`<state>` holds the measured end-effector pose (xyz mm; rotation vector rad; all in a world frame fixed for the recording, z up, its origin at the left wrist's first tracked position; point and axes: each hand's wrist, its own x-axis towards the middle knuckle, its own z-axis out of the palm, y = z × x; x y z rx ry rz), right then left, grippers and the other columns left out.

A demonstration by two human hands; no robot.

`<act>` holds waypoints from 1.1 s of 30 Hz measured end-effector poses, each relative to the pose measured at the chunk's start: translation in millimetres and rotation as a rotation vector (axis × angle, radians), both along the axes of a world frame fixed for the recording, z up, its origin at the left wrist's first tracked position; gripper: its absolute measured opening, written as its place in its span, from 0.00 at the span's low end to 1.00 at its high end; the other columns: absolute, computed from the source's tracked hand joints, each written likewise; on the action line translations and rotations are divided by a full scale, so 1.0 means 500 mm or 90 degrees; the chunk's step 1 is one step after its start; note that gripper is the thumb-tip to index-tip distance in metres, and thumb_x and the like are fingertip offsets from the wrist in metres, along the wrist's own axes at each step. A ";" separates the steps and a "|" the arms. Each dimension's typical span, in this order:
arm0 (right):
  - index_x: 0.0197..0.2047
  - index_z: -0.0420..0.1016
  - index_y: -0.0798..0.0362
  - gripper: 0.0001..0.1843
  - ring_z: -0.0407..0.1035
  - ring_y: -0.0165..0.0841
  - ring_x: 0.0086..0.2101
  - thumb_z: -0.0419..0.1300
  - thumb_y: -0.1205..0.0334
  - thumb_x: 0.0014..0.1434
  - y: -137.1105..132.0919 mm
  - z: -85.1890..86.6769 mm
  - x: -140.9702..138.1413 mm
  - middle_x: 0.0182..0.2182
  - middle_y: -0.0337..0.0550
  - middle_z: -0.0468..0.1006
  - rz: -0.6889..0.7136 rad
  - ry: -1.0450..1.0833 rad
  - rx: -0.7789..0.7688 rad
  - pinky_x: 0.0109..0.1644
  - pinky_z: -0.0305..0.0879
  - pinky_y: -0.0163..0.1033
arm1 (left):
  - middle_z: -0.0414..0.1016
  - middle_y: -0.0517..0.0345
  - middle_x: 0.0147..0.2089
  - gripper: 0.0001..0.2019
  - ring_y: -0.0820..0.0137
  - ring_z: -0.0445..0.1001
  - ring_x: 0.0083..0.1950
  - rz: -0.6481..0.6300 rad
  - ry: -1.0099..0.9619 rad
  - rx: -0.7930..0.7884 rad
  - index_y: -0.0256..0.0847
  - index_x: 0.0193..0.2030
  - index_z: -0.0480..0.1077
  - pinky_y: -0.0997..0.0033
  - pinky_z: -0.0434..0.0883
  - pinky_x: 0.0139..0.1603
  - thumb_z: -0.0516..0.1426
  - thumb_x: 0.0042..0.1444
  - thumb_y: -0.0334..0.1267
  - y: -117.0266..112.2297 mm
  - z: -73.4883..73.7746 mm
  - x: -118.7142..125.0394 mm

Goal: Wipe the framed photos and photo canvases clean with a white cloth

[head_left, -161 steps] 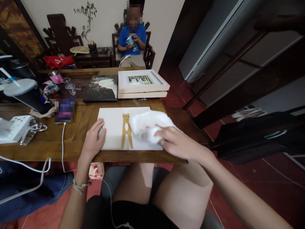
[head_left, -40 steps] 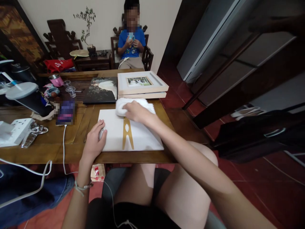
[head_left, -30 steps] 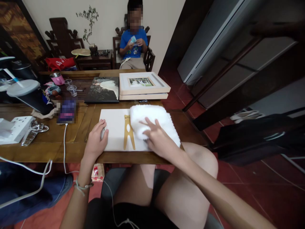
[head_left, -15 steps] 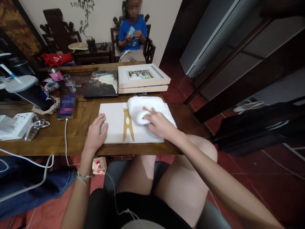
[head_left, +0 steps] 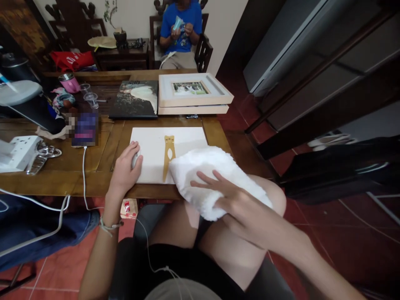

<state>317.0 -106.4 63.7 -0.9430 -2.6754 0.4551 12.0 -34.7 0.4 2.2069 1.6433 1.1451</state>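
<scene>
A flat white panel [head_left: 148,160], perhaps a book or album, lies near the table's front edge, with a gold figure [head_left: 169,152] on its face. My left hand [head_left: 126,166] rests over the panel's left edge, fingers extended and lying on it. In my right hand [head_left: 233,198] is a fluffy white cloth [head_left: 212,162], its near edge gathered by the thumb and its top under spread fingers. The cloth covers the panel's front right corner and hangs past the table edge over my thigh.
Behind the panel lie a dark photo panel [head_left: 134,100] and stacked pale picture frames [head_left: 195,100]. A power strip [head_left: 21,154], a lidded cup [head_left: 23,100], a phone [head_left: 85,129] and its white cable stand left. A person in a blue shirt [head_left: 183,25] sits across.
My right hand has drawn the white cloth toward me and rightward, from the panel's far right part to beyond its front edge. The left hand stays on the panel. The view has tilted down slightly.
</scene>
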 end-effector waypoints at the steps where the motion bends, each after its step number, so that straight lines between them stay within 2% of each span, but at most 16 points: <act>1: 0.32 0.79 0.52 0.23 0.54 0.43 0.66 0.47 0.81 0.44 0.010 0.006 0.012 0.60 0.45 0.72 0.010 0.010 -0.021 0.70 0.50 0.58 | 0.71 0.38 0.61 0.17 0.58 0.68 0.65 -0.001 0.000 -0.001 0.31 0.54 0.72 0.49 0.64 0.67 0.52 0.63 0.38 0.000 0.000 0.000; 3: 0.31 0.77 0.51 0.23 0.57 0.40 0.65 0.47 0.81 0.44 0.051 0.006 0.029 0.55 0.43 0.77 0.016 0.041 -0.051 0.70 0.52 0.54 | 0.71 0.38 0.62 0.17 0.57 0.67 0.66 -0.003 0.000 -0.008 0.31 0.54 0.71 0.49 0.64 0.67 0.52 0.63 0.38 -0.001 0.001 0.000; 5: 0.28 0.74 0.51 0.21 0.63 0.41 0.62 0.46 0.81 0.43 0.110 -0.008 0.028 0.46 0.43 0.82 -0.004 0.078 -0.057 0.69 0.55 0.54 | 0.70 0.38 0.62 0.17 0.58 0.67 0.66 -0.003 -0.001 -0.018 0.31 0.55 0.71 0.49 0.63 0.67 0.52 0.63 0.38 -0.003 0.003 0.000; 7: 0.27 0.72 0.51 0.19 0.67 0.43 0.59 0.46 0.81 0.43 0.168 -0.028 0.006 0.37 0.42 0.83 -0.067 0.097 -0.041 0.67 0.56 0.58 | 0.70 0.38 0.63 0.17 0.58 0.67 0.66 -0.003 -0.002 -0.025 0.31 0.55 0.71 0.50 0.63 0.68 0.52 0.64 0.38 -0.004 0.006 0.001; 8: 0.27 0.72 0.51 0.18 0.67 0.45 0.59 0.46 0.81 0.44 0.191 -0.038 -0.012 0.35 0.43 0.83 -0.113 0.097 -0.027 0.67 0.55 0.61 | 0.70 0.38 0.63 0.18 0.58 0.66 0.66 -0.003 -0.003 -0.028 0.31 0.55 0.71 0.51 0.63 0.68 0.51 0.64 0.38 -0.005 0.007 0.001; 9: 0.29 0.72 0.52 0.18 0.65 0.47 0.60 0.47 0.81 0.45 0.208 -0.045 -0.034 0.37 0.45 0.83 -0.161 0.092 -0.014 0.66 0.53 0.64 | 0.70 0.38 0.63 0.18 0.58 0.66 0.67 -0.003 -0.004 -0.031 0.31 0.55 0.71 0.51 0.63 0.68 0.51 0.64 0.38 -0.005 0.008 0.001; 11: 0.33 0.75 0.55 0.19 0.58 0.52 0.63 0.48 0.81 0.46 0.218 -0.055 -0.083 0.47 0.53 0.81 -0.226 0.071 0.015 0.66 0.48 0.69 | 0.69 0.38 0.63 0.18 0.58 0.66 0.67 -0.002 -0.002 -0.038 0.32 0.56 0.71 0.52 0.62 0.69 0.51 0.64 0.38 -0.006 0.009 0.001; 13: 0.36 0.77 0.59 0.20 0.50 0.56 0.66 0.49 0.81 0.46 0.197 -0.057 -0.123 0.58 0.60 0.72 -0.226 0.043 0.043 0.66 0.44 0.72 | 0.69 0.39 0.63 0.18 0.59 0.66 0.67 0.000 0.000 -0.042 0.32 0.56 0.71 0.52 0.62 0.69 0.51 0.64 0.38 -0.006 0.010 0.000; 16: 0.37 0.80 0.60 0.20 0.45 0.58 0.67 0.51 0.81 0.46 0.125 -0.049 -0.147 0.65 0.61 0.63 -0.139 0.009 0.063 0.67 0.42 0.72 | 0.70 0.40 0.63 0.18 0.59 0.66 0.67 0.004 -0.002 -0.046 0.33 0.56 0.71 0.53 0.63 0.69 0.51 0.64 0.39 -0.006 0.009 0.000; 20: 0.27 0.79 0.56 0.15 0.48 0.56 0.67 0.53 0.79 0.45 0.028 -0.023 -0.114 0.64 0.57 0.65 0.009 0.025 0.037 0.68 0.43 0.70 | 0.70 0.41 0.63 0.17 0.60 0.66 0.67 0.009 -0.013 -0.051 0.35 0.56 0.70 0.54 0.63 0.69 0.51 0.64 0.39 -0.007 0.008 0.002; 23: 0.26 0.78 0.54 0.16 0.50 0.49 0.67 0.52 0.79 0.42 0.013 0.002 -0.077 0.62 0.52 0.69 0.095 0.058 -0.035 0.70 0.44 0.64 | 0.69 0.44 0.64 0.17 0.61 0.66 0.67 0.013 -0.023 -0.052 0.37 0.57 0.70 0.53 0.62 0.69 0.52 0.64 0.39 -0.008 0.010 0.004; 25: 0.30 0.79 0.53 0.21 0.52 0.41 0.67 0.49 0.80 0.41 0.041 0.010 -0.058 0.60 0.47 0.71 0.111 0.073 -0.093 0.71 0.46 0.58 | 0.69 0.44 0.64 0.17 0.61 0.66 0.67 0.011 -0.030 -0.050 0.37 0.56 0.70 0.51 0.62 0.69 0.52 0.64 0.39 -0.009 0.010 0.005; 27: 0.35 0.79 0.52 0.26 0.54 0.36 0.66 0.47 0.82 0.41 0.092 0.006 -0.048 0.59 0.42 0.73 0.094 0.094 -0.120 0.71 0.48 0.54 | 0.70 0.43 0.64 0.17 0.60 0.66 0.67 0.010 -0.034 -0.051 0.37 0.56 0.71 0.50 0.62 0.69 0.52 0.64 0.39 -0.009 0.010 0.005; 31: 0.35 0.78 0.51 0.26 0.57 0.40 0.64 0.46 0.82 0.43 0.209 -0.027 -0.066 0.56 0.40 0.76 -0.003 0.144 -0.074 0.71 0.46 0.58 | 0.70 0.44 0.63 0.17 0.60 0.65 0.67 0.009 -0.034 -0.056 0.39 0.56 0.71 0.50 0.62 0.69 0.52 0.64 0.39 -0.007 0.009 0.003; 33: 0.37 0.77 0.52 0.25 0.56 0.44 0.64 0.47 0.83 0.45 0.240 -0.041 -0.094 0.56 0.44 0.76 -0.078 0.129 -0.043 0.70 0.46 0.62 | 0.70 0.44 0.63 0.17 0.59 0.65 0.67 0.006 -0.033 -0.054 0.38 0.56 0.71 0.49 0.62 0.69 0.52 0.64 0.39 -0.007 0.009 0.002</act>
